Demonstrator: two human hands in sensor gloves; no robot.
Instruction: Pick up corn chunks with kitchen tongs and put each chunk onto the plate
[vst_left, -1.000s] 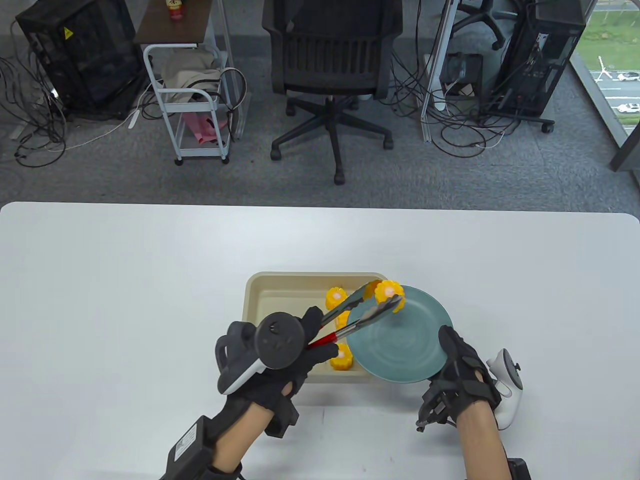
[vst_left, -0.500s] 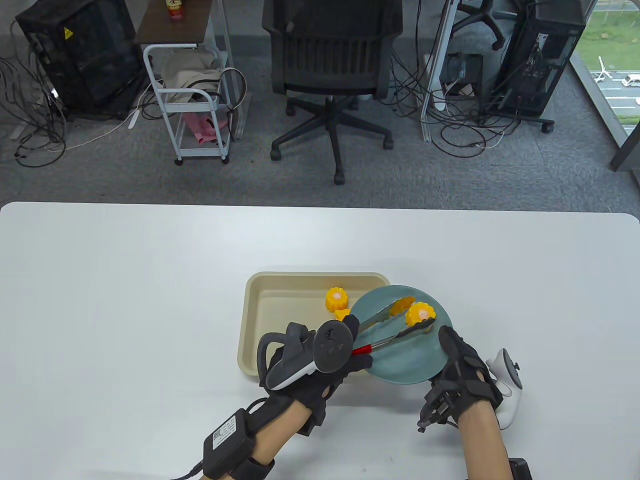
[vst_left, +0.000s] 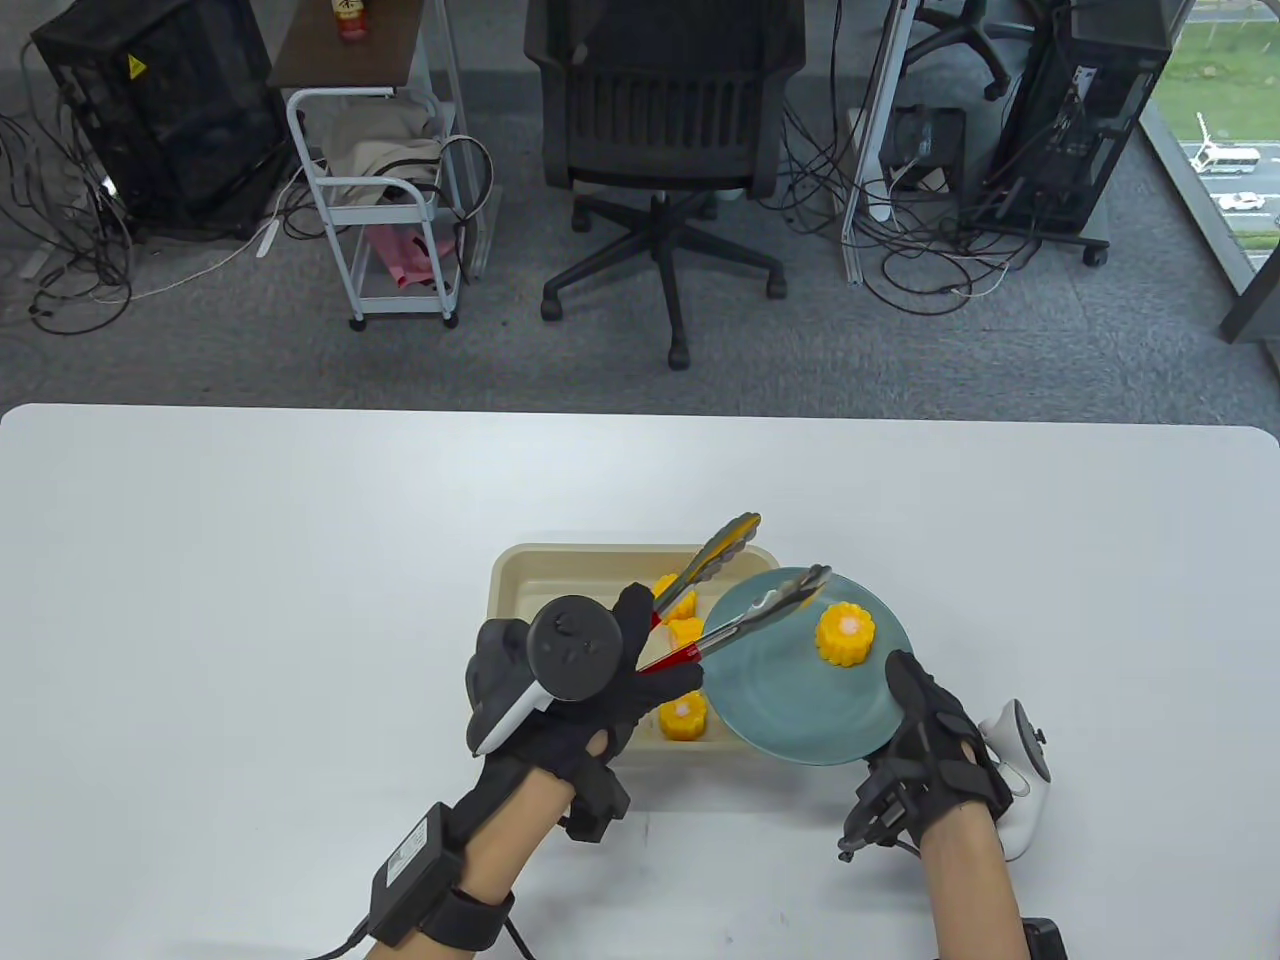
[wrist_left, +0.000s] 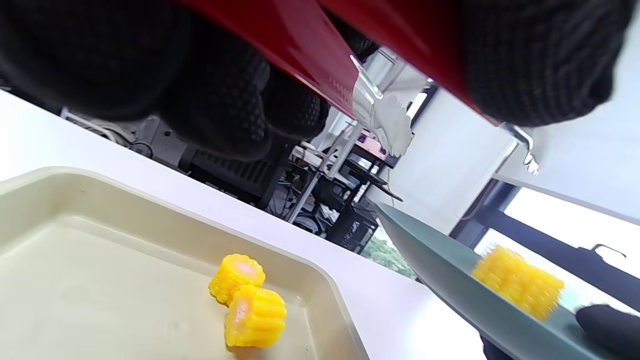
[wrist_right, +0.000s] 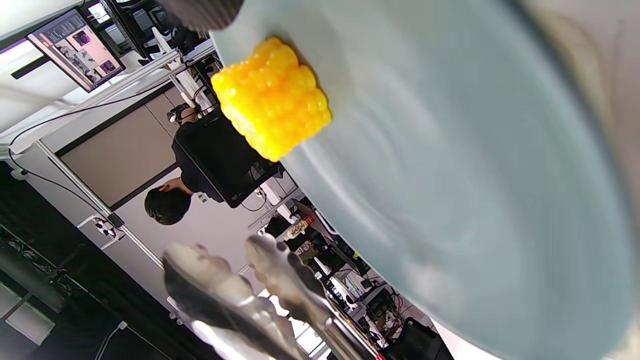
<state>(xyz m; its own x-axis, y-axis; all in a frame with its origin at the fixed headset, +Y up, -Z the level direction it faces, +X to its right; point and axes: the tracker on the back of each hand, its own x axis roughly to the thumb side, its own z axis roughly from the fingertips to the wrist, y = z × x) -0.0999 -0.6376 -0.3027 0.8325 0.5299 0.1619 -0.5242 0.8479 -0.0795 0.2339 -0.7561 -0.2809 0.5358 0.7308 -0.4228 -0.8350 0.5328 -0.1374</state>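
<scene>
Black knit gloves; bare forearms

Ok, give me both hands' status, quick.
Left hand: grips the tongs by the red handles, tong arms spread, nothing between them.
Right hand: holds the plate by its rim.

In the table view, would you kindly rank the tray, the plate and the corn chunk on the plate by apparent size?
Tray and plate look alike; the plate, held raised, hides part of the tray, so I won't rank them.
Smallest: corn chunk.
</scene>
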